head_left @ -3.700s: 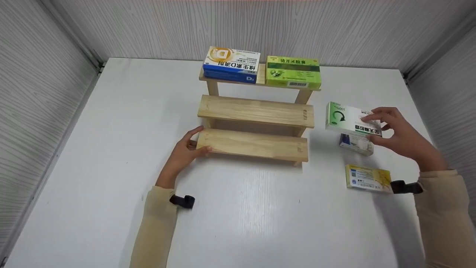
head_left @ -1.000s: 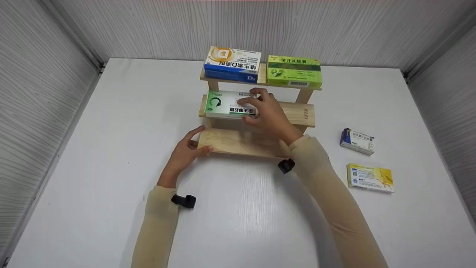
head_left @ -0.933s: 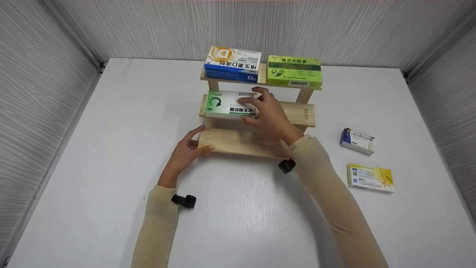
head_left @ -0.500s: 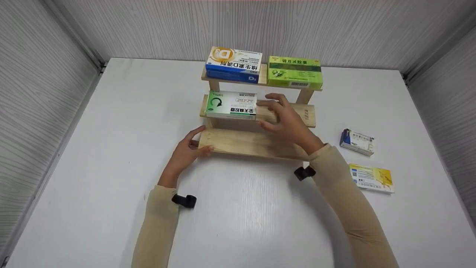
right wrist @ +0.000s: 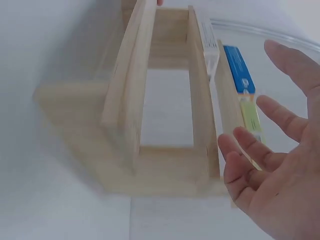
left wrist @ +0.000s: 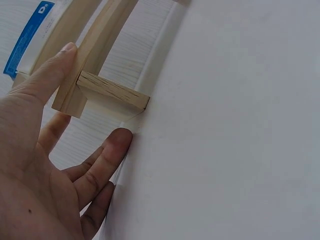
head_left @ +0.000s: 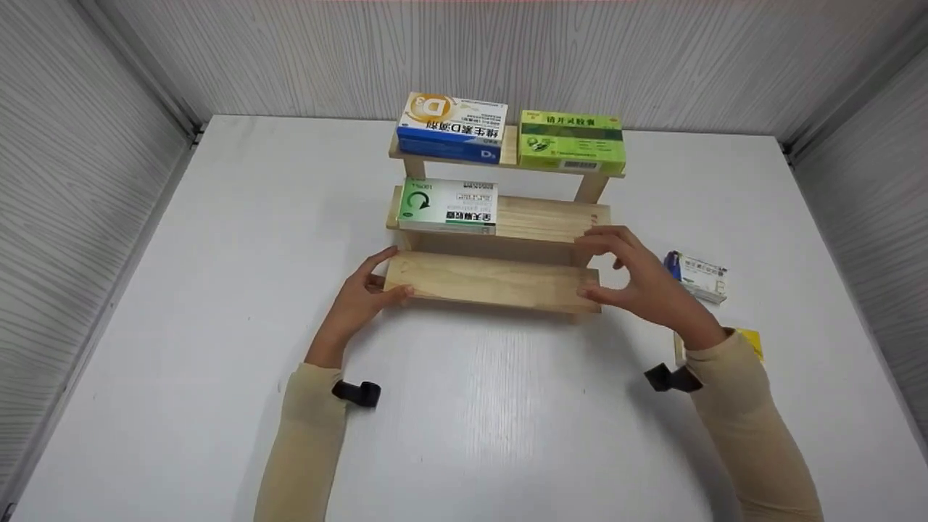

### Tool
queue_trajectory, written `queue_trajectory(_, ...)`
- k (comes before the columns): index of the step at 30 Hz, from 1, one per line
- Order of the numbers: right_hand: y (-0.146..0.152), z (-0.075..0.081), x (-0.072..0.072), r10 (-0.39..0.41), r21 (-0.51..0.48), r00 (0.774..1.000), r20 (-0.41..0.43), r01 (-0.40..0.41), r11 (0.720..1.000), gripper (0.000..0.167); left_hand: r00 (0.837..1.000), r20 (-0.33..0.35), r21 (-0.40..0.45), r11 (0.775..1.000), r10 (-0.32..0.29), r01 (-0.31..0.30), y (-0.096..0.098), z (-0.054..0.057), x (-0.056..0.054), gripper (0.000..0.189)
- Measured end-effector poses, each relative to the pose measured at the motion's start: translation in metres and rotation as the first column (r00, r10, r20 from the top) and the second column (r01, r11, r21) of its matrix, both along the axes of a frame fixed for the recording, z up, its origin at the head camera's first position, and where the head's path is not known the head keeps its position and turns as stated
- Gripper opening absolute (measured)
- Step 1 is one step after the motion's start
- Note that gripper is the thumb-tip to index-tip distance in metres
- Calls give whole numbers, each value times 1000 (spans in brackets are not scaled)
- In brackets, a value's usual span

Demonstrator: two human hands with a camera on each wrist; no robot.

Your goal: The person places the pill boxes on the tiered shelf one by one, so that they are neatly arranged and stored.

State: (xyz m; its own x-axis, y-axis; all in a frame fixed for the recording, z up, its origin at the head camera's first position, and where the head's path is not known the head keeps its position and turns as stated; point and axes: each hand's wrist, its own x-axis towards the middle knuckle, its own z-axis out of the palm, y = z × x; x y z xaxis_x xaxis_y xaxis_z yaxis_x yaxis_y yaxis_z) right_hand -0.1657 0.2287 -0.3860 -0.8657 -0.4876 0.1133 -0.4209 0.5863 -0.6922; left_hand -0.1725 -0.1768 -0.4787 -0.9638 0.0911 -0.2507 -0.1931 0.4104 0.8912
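Wooden rack (head_left: 493, 281) pinched by left hand (head_left: 355, 301), apt to skew if brushed by empty, loose-fingered right hand (head_left: 644, 286) alongside.

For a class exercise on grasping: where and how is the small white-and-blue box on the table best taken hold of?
Probably with the right hand, from above: thumb on the near long side of the white-and-blue box, fingers on the far one. It lies flat on the table, its long sides facing toward and away from the person, so its narrower width suits a pinch.
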Motion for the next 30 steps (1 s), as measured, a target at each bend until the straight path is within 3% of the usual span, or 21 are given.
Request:
queue_trajectory(9,84,-10,35,-67,132,997,44,60,989,84,1000,2,-8,1000,-8,8,-1,1,0,81)
queue_trajectory(14,122,-19,51,-98,163,993,63,87,983,88,1000,10,-18,1000,-6,6,-2,2,0,81)
queue_trajectory(20,155,-28,65,-207,215,964,165,169,962,85,1000,11,-17,1000,-9,9,-1,2,0,81)
queue_trajectory(30,190,-52,74,-287,345,924,251,192,919,83,1000,12,-16,1000,-16,16,-1,1,1,83)
